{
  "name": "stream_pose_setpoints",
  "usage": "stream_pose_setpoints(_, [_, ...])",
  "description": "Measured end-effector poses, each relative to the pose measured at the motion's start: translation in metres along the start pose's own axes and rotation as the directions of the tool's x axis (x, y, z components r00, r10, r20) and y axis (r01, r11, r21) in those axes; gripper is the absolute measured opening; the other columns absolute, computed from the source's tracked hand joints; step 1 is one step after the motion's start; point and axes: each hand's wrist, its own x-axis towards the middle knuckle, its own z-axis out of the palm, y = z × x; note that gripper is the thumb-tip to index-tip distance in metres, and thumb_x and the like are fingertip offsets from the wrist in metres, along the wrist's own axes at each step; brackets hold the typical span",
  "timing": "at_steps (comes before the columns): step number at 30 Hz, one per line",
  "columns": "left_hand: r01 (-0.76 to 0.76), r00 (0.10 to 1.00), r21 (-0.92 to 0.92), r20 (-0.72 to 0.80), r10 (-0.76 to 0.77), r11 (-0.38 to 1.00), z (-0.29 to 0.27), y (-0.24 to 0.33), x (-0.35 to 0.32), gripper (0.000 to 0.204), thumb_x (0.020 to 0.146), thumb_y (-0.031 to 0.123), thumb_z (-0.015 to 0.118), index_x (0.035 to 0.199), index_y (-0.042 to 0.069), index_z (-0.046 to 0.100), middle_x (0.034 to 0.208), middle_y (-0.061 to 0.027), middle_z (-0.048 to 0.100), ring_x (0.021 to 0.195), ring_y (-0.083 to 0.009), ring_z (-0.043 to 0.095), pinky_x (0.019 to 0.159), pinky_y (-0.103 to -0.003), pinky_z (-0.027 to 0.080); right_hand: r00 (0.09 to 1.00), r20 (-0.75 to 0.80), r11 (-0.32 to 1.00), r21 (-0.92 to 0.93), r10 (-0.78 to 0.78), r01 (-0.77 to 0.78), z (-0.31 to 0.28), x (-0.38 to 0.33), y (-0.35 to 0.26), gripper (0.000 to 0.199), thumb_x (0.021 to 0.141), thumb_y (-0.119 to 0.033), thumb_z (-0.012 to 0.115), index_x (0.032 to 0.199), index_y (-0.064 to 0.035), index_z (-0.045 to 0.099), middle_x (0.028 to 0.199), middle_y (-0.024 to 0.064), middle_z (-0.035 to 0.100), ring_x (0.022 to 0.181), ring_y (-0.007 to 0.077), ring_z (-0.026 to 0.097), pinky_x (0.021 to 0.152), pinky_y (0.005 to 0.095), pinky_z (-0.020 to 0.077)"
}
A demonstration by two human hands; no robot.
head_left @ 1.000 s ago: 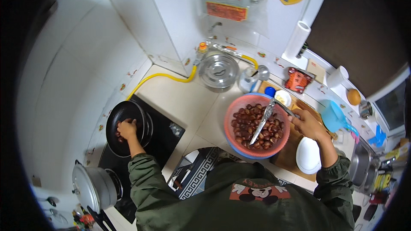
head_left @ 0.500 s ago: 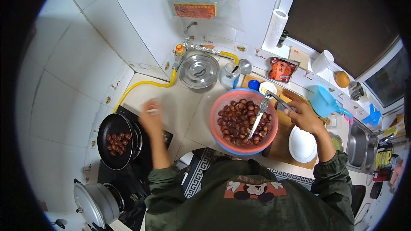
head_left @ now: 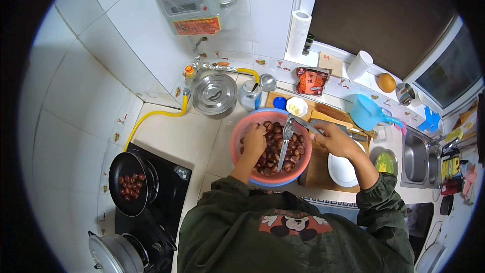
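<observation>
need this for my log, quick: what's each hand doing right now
Left hand: down in the pink bowl on the chestnuts; whether it has closed on one cannot be told.
Right hand: closed on scissors.

left hand [head_left: 254,141] fingertips — buried among chestnuts [head_left: 275,146] | pot [head_left: 113,253] — cut off by the rim
</observation>
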Motion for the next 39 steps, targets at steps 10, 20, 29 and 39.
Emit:
stream_pose_setpoints(10, [0.353, 0.852, -0.934, 0.346, -0.393, -0.056, -0.052, 0.044, -0.051, 0.027, 0.077, 0.003, 0.066, 0.102, -0.002, 0.059, 0.088, -0.0059, 0.063, 0.079, -0.0126, 0.060, 0.066, -0.023, 0.048, 0.997, 0.070, 0.966, -0.255, -0.029, 0.046, 0.012, 0.016, -0.021, 0.037, 0.086, -0.027, 0.055, 0.106, 0.0037, 0.054, 0.092, 0.0256, 0.059, 0.089, 0.0401, 0.056, 0.076, 0.0421, 0.0432])
stream_pose_setpoints(20, [-0.045, 0.942, -0.436, -0.319, -0.107, 0.899, -0.047, 0.083, -0.069, 0.030, 0.070, 0.010, 0.072, 0.097, 0.005, 0.061, 0.077, -0.0057, 0.056, 0.070, -0.0191, 0.055, 0.064, -0.032, 0.043, 0.953, 0.303, 0.808, -0.566, 0.020, 0.163, 0.030, 0.027, -0.067, 0.028, 0.085, -0.023, 0.053, 0.093, 0.0041, 0.057, 0.086, 0.0249, 0.061, 0.084, 0.0389, 0.059, 0.072, 0.0455, 0.0465])
stream_pose_setpoints(29, [-0.113, 0.853, -0.196, -0.521, -0.006, 0.974, -0.031, 0.074, -0.073, 0.030, 0.067, 0.012, 0.074, 0.091, 0.002, 0.060, 0.097, -0.0136, 0.048, 0.091, -0.0318, 0.049, 0.074, -0.040, 0.042, 0.933, 0.358, 0.709, -0.661, 0.012, 0.245, 0.040, 0.032, -0.086, 0.028, 0.084, -0.022, 0.053, 0.091, 0.0049, 0.057, 0.088, 0.0225, 0.062, 0.084, 0.0367, 0.061, 0.072, 0.0438, 0.0485])
stream_pose_setpoints(39, [0.181, 0.911, -0.888, -0.011, -0.413, 0.423, -0.023, 0.078, -0.083, 0.037, 0.083, 0.011, 0.063, 0.112, 0.000, 0.043, 0.081, -0.0062, 0.058, 0.067, -0.0106, 0.055, 0.060, -0.024, 0.048, 0.934, 0.358, 0.687, -0.680, 0.007, 0.256, 0.042, 0.031, -0.097, 0.029, 0.084, -0.023, 0.054, 0.092, 0.0044, 0.059, 0.087, 0.0215, 0.063, 0.083, 0.0364, 0.062, 0.071, 0.0433, 0.0493])
